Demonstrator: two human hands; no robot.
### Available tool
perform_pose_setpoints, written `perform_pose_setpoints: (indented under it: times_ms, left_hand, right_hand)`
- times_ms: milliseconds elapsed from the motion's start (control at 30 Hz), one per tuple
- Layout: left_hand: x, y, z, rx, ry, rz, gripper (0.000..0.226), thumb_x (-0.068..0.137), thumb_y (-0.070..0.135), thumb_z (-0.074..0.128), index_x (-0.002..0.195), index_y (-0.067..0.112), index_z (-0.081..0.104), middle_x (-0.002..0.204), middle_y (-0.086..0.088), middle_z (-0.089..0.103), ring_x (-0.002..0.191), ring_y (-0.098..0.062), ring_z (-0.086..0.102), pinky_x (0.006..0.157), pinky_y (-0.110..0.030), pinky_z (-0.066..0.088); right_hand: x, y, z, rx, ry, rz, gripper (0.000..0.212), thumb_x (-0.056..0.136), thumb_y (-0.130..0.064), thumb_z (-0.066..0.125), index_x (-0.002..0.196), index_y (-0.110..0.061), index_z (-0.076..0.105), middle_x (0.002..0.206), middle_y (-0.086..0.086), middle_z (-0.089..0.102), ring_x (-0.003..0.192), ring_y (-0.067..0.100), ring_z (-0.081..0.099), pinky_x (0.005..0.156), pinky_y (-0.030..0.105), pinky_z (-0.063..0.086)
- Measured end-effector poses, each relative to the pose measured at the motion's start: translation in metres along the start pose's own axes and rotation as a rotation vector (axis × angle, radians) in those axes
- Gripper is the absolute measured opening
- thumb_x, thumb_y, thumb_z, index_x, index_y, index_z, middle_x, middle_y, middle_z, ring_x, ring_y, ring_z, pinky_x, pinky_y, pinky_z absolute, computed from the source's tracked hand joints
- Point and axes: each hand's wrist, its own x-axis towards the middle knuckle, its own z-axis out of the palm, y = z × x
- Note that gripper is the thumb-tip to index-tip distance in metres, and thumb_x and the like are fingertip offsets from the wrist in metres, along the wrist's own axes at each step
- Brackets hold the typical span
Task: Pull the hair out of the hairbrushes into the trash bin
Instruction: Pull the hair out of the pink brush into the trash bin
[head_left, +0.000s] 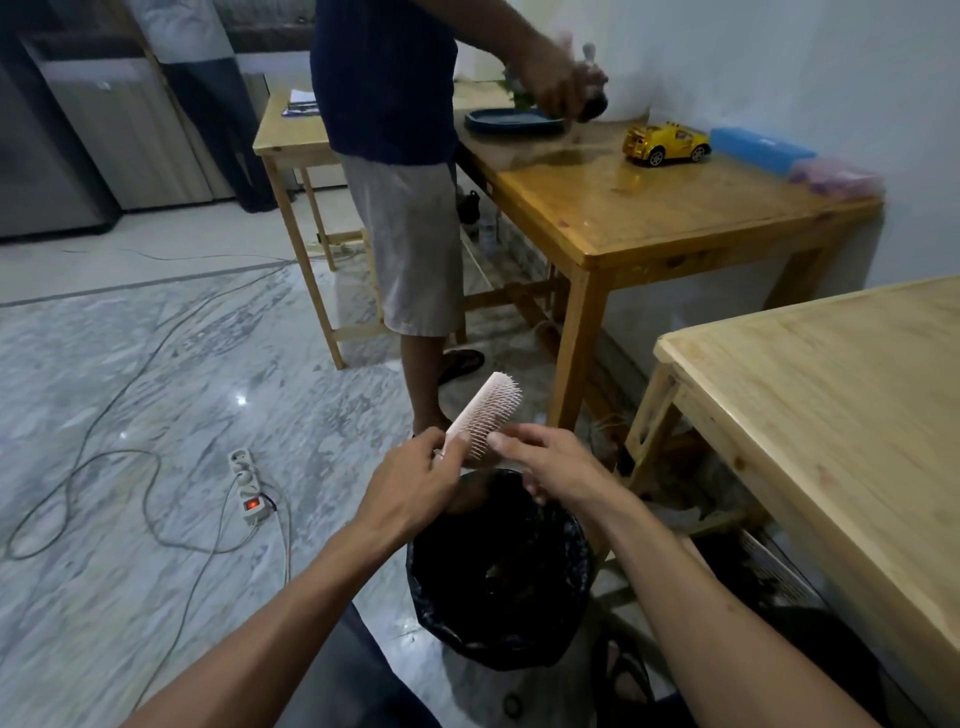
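A pale pink hairbrush (485, 410) points up and away, its bristles facing right. My left hand (415, 478) grips its handle. My right hand (545, 467) is at the bristles near the lower end of the head, fingers curled against them; I cannot make out hair between the fingers. Directly below both hands stands the trash bin (431, 597) lined with a black bag, its inside dark with some dark clumps.
Another person (395, 156) stands just beyond the bin at a wooden table (649, 208) with a yellow toy car (665, 143) and a blue plate (511, 122). A light wooden table (831, 415) is at my right. A power strip (248, 486) and cables lie on the marble floor at left.
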Motion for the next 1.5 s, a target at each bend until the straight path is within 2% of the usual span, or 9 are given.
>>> perform_pose_setpoints:
  times_ms: [200,400,533,733,933,1200,1300,1400,1500]
  left_hand:
    - [0.009,-0.003,-0.007,-0.047,0.135,-0.089,0.043,0.102,0.051,0.040,0.091,0.016,0.063,0.072,-0.001,0.062,0.065,-0.023,0.059,0.054,-0.035,0.037]
    - [0.006,-0.009,-0.016,0.027,0.185,-0.080,0.041,0.102,0.053,0.040,0.088,0.020,0.059,0.073,0.000,0.063,0.065,-0.016,0.059,0.053,-0.034,0.038]
    - [-0.002,-0.005,-0.006,0.127,0.139,0.010,0.040,0.101,0.054,0.042,0.097,0.020,0.064,0.075,0.000,0.066,0.067,-0.018,0.062,0.054,-0.035,0.043]
    - [-0.006,0.005,-0.001,0.203,0.110,0.148,0.033,0.097,0.053,0.049,0.099,0.024,0.064,0.081,0.003,0.068,0.073,-0.020,0.062,0.057,-0.036,0.044]
    - [-0.009,0.002,-0.003,0.168,-0.047,0.253,0.049,0.081,0.032,0.041,0.125,0.028,0.061,0.097,0.001,0.064,0.084,-0.021,0.057,0.066,-0.032,0.036]
    - [-0.003,-0.007,-0.008,0.243,-0.003,0.188,0.048,0.095,0.016,0.043,0.142,0.020,0.047,0.099,-0.006,0.054,0.083,-0.032,0.056,0.072,-0.046,0.051]
    - [0.000,-0.011,-0.008,0.231,0.012,0.174,0.048,0.094,0.014,0.046,0.142,0.019,0.049,0.103,-0.009,0.058,0.084,-0.032,0.057,0.074,-0.048,0.052]
    - [-0.002,-0.010,-0.008,0.203,0.005,0.197,0.043,0.095,0.010,0.048,0.136,0.021,0.052,0.113,-0.008,0.062,0.092,-0.029,0.058,0.079,-0.045,0.051]
    - [-0.002,-0.010,-0.005,0.175,0.001,0.227,0.042,0.098,0.011,0.047,0.138,0.020,0.052,0.119,-0.006,0.063,0.096,-0.025,0.057,0.079,-0.037,0.047]
  right_hand:
    - [-0.004,0.005,-0.008,-0.104,0.103,-0.009,0.016,0.095,-0.027,0.074,0.089,-0.014,0.081,0.071,0.001,0.074,0.045,0.006,0.048,0.045,0.018,0.038]
    - [-0.013,0.013,-0.020,-0.273,0.052,0.067,0.018,0.094,-0.034,0.074,0.107,-0.022,0.078,0.078,-0.007,0.071,0.058,0.004,0.059,0.049,0.013,0.042]
    - [-0.009,0.004,-0.011,-0.153,-0.005,0.074,0.055,0.093,-0.042,0.069,0.144,-0.027,0.056,0.117,-0.004,0.067,0.071,0.011,0.065,0.055,0.024,0.049]
    - [-0.002,-0.005,-0.006,0.119,-0.033,-0.028,0.040,0.094,-0.051,0.067,0.121,-0.021,0.070,0.116,0.000,0.076,0.059,0.009,0.059,0.049,0.022,0.046]
    - [0.001,-0.002,-0.005,0.163,0.071,-0.068,0.035,0.091,-0.028,0.077,0.096,0.007,0.075,0.070,0.004,0.066,0.054,0.006,0.054,0.050,0.017,0.048]
    - [-0.005,0.007,-0.007,-0.117,0.157,-0.023,0.018,0.096,-0.023,0.073,0.082,-0.014,0.080,0.066,-0.001,0.067,0.055,0.005,0.057,0.054,0.018,0.052]
    - [-0.006,0.015,-0.007,-0.135,0.115,0.073,0.011,0.099,-0.014,0.067,0.102,-0.012,0.078,0.093,0.004,0.073,0.063,0.010,0.067,0.063,0.027,0.062]
    - [-0.008,0.013,-0.007,-0.151,0.003,0.170,0.062,0.096,-0.001,0.059,0.152,-0.026,0.049,0.147,0.003,0.050,0.078,0.018,0.077,0.059,0.025,0.058]
    - [-0.010,0.002,-0.007,-0.087,0.008,0.148,0.086,0.090,0.000,0.060,0.162,-0.031,0.027,0.164,0.004,0.034,0.089,0.020,0.076,0.057,0.024,0.055]
